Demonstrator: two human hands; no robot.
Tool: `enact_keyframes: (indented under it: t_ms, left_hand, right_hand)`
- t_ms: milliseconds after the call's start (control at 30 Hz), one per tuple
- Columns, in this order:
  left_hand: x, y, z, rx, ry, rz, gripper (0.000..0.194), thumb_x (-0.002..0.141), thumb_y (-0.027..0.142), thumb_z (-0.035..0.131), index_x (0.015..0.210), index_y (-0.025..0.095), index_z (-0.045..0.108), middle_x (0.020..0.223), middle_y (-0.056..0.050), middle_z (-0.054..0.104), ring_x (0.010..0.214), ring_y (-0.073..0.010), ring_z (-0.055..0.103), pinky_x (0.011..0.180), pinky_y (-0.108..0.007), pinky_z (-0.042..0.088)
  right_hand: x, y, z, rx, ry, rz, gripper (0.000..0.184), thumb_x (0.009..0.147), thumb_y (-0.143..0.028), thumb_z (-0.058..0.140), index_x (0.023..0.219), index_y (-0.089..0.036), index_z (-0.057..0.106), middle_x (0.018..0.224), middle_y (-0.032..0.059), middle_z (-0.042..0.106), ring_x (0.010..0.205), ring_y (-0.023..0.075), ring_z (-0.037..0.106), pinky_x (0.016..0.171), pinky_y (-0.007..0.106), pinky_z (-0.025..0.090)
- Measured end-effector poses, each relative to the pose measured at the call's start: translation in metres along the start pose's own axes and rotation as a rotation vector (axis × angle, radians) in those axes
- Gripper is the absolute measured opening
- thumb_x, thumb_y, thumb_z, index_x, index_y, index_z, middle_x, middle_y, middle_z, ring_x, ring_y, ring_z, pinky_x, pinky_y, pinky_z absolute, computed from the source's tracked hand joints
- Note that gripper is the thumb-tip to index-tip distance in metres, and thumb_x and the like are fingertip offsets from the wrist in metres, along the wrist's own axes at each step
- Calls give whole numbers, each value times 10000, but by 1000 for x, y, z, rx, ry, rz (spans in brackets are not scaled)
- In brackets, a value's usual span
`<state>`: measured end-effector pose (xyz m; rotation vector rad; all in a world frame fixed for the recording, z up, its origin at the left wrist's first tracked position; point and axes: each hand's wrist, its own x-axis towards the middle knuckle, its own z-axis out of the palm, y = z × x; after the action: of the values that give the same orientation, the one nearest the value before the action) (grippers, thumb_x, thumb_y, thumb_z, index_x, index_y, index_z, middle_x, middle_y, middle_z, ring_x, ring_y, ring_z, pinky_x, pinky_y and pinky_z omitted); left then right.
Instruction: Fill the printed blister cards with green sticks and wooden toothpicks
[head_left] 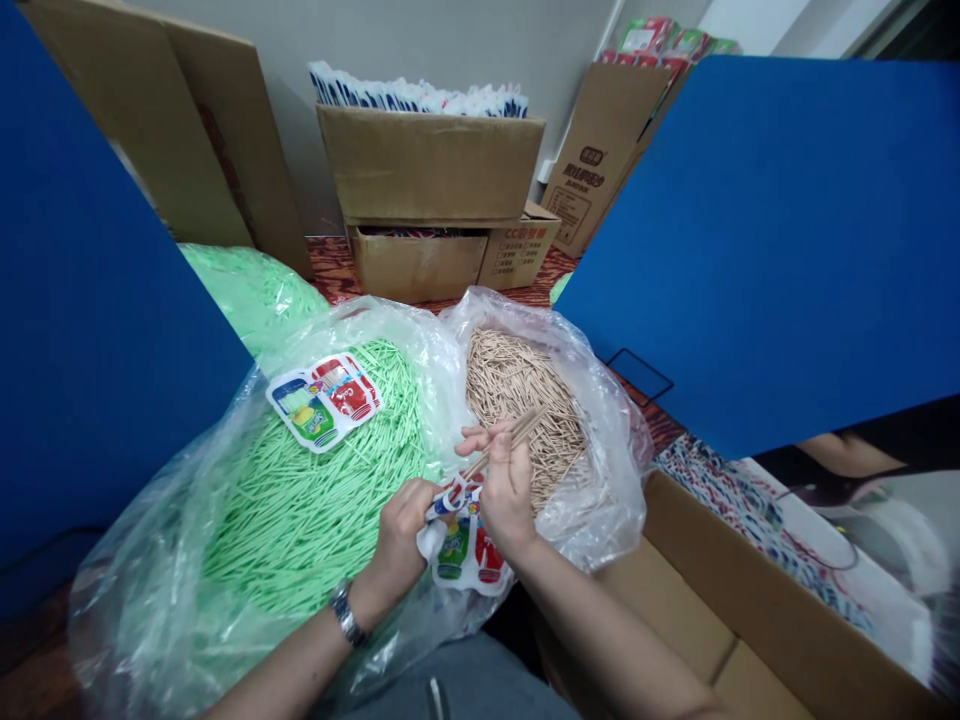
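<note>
My left hand (401, 535) is closed on a small printed packet (463, 555) with green and red bottle pictures, holding its top edge. My right hand (504, 482) pinches a few thin wooden sticks (514, 435) whose lower ends meet the packet's mouth. Both hands hover over the seam between two clear plastic bags: one full of green sticks (315, 500), the other full of wooden sticks (517, 395). A stack of the same printed packets (324, 398) lies on the green sticks. A watch is on my left wrist.
An open cardboard box (697, 610) at the lower right holds filled packets. Stacked cardboard boxes (431, 200) stand at the back, the top one full of packets. Another green-stick heap (247, 290) lies behind left. Blue masked areas cover both sides.
</note>
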<state>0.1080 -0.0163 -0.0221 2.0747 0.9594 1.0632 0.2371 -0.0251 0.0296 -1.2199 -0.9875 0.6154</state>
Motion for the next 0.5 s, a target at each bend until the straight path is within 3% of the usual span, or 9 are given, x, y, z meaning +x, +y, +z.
enact_keyframes:
  t_ms: [167,333,500]
  left_hand:
    - [5,1,-3,-14,33,13,88,857,171,537,775,176,570,723,-32,576,692,-167,537,639,-271,407]
    - [8,-3,-7,-15,24,60,67,860,221,563,813,176,576,750,-37,594,707,-171,549,652,-275,418]
    - [12,1,-11,-53,21,18,102,833,255,610,776,173,593,721,-22,595,674,-159,548,639,-266,416]
  right_hand:
    - [-10,6,-7,-200,-156,-32,249,970,-377,334,1012,-214,517,1214,97,519,1134,199,505,939,389,437]
    - [-3,5,-22,-229,-362,-56,356,943,-430,397,1202,-210,505,1325,125,447,1125,227,525,910,399,483]
    - [10,1,-30,-98,-372,-12,466,960,-489,297,1364,-268,369,1313,104,514,1202,241,502,883,416,511]
